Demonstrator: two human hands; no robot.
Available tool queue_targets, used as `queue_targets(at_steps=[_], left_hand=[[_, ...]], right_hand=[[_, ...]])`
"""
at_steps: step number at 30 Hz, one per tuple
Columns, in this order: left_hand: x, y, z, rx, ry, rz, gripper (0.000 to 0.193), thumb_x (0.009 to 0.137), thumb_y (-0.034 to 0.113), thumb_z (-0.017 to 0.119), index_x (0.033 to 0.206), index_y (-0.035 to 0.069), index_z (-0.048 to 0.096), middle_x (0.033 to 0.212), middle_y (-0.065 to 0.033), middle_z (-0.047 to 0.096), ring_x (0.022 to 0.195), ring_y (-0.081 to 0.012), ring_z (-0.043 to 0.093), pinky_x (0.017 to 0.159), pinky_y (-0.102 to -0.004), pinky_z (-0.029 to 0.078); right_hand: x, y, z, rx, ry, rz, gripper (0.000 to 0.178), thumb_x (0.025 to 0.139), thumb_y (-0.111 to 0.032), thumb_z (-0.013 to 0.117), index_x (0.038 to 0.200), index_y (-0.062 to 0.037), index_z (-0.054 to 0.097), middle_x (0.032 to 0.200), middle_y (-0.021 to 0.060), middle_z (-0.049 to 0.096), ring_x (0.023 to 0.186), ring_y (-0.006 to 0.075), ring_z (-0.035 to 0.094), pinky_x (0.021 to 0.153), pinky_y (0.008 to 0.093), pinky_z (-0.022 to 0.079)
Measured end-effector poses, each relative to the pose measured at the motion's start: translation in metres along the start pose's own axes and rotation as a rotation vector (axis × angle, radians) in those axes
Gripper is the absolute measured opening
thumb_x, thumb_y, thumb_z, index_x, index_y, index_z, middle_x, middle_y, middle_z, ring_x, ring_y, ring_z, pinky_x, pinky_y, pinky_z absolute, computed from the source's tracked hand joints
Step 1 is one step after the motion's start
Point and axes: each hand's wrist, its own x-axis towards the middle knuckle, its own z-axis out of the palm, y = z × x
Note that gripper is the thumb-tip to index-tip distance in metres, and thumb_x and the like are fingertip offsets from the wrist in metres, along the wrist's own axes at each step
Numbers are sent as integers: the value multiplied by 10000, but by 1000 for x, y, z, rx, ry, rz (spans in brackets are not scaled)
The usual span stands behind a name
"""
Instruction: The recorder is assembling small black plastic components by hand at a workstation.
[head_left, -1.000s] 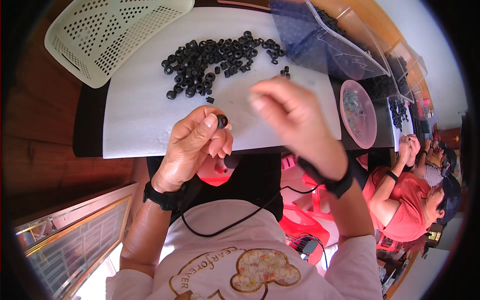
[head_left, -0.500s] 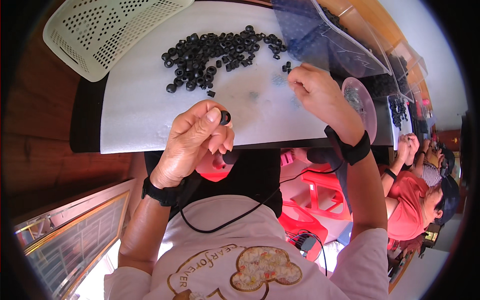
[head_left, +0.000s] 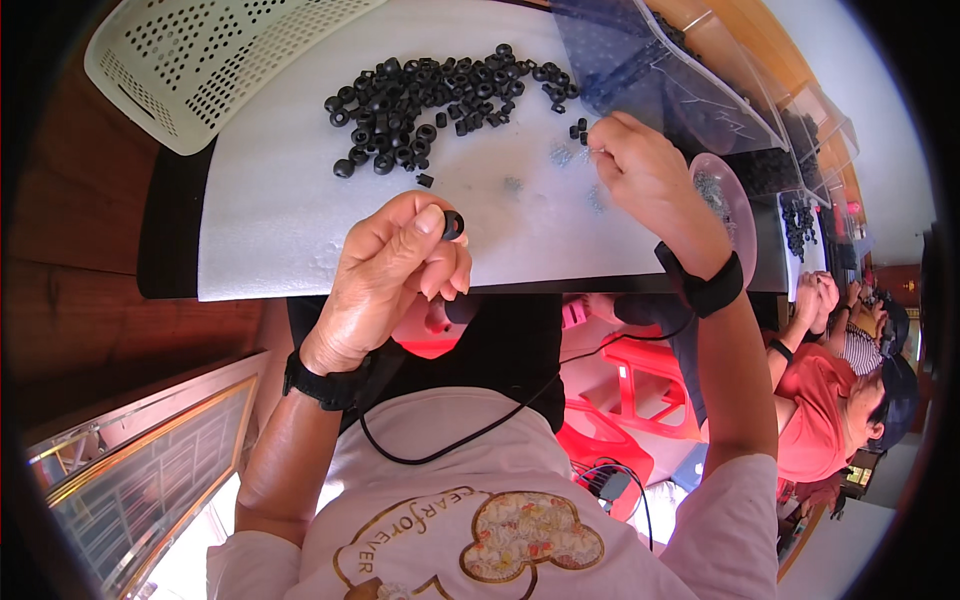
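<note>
My left hand (head_left: 395, 255) pinches a black ring-shaped part (head_left: 454, 225) between thumb and fingers, above the near edge of the white table sheet (head_left: 290, 235). Its hole faces partly to the right. Off to the right, my right hand (head_left: 640, 165) has its thumb and fingertips pressed together low over the sheet. Whatever is between them is too small to make out. Close by lie small clear or silvery bits (head_left: 561, 154) and a few black pieces (head_left: 579, 130). A wide pile of black rings and short black cylinders (head_left: 400, 110) spreads across the far side.
A pale perforated basket (head_left: 215, 70) stands far left. Clear plastic bins (head_left: 690, 85) with black parts stand far right, near a pink bowl (head_left: 740, 215) of small silvery bits. Red stools (head_left: 645, 385) are below the table. A person in red (head_left: 820, 400) works at the right.
My right hand has shifted slightly to the right, its fingertips still together. The left hand keeps the black ring nearly in place. The whole view has moved a little.
</note>
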Motion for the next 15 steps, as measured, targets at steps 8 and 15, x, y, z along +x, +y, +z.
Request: queue_targets(at_steps=[8, 15], left_hand=[[4, -1, 4, 0, 30, -7, 360, 979, 359, 501, 946, 2, 533, 605, -7, 438, 654, -138, 534, 604, -236, 409], [4, -1, 1, 29, 52, -5, 359, 976, 360, 508, 953, 3, 537, 598, -2, 433, 648, -134, 535, 606, -240, 416]], right_hand=[[2, -15, 1, 168, 115, -132, 79, 817, -21, 582, 876, -45, 534, 839, 114, 566, 745, 337, 588, 631, 388, 465], [21, -35, 16, 34, -32, -164, 131, 818, -25, 571, 944, -43, 541, 885, 121, 542, 776, 346, 579, 646, 407, 457]])
